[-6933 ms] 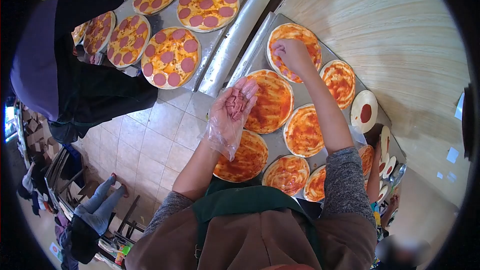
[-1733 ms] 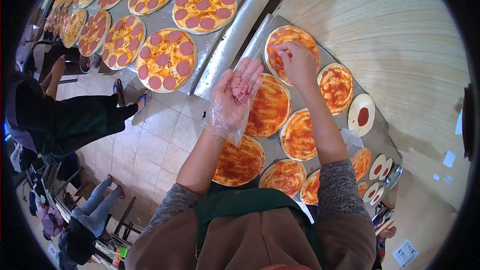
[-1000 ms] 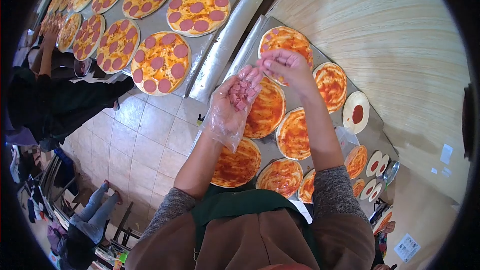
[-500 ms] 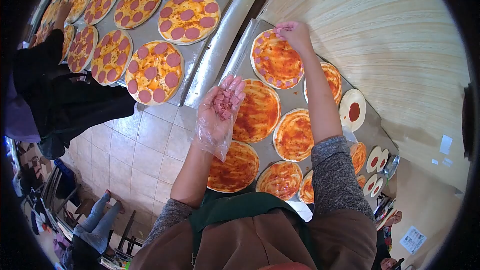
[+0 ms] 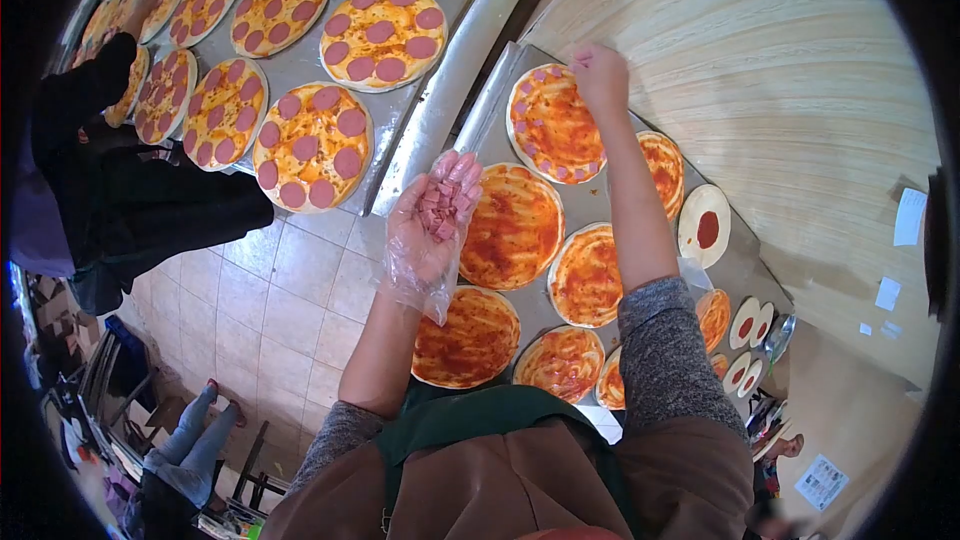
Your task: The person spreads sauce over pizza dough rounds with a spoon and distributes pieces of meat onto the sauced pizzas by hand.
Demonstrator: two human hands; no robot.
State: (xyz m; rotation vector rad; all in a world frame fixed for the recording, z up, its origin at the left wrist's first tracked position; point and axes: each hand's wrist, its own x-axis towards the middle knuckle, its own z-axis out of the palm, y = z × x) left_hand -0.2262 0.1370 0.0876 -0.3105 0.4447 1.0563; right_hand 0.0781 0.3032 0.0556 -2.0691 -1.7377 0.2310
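My left hand (image 5: 425,230), in a clear plastic glove, is turned palm up and cups a small heap of pink diced sausage (image 5: 440,210). Over the upper right rim of a sauced pizza base (image 5: 555,135) is my right hand (image 5: 602,75), its fingers drawn together; whatever they hold is hidden. Pink cubes lie around the left, top and lower edges of that base, and its middle shows only red sauce. Below it, another sauced base (image 5: 512,225) sits beside my left hand, with no cubes on it.
More sauced bases (image 5: 585,275) cover the metal table (image 5: 655,315). Pale dough rounds with a sauce spot (image 5: 705,227) lie to the right. Across a gap, a second table holds pizzas with sausage slices (image 5: 312,148). A co-worker's dark sleeve (image 5: 90,90) reaches over it.
My right hand has shifted to the right along the base's upper rim, and its fingers are now curled in more. My left hand stays nearly in place with the diced sausage.
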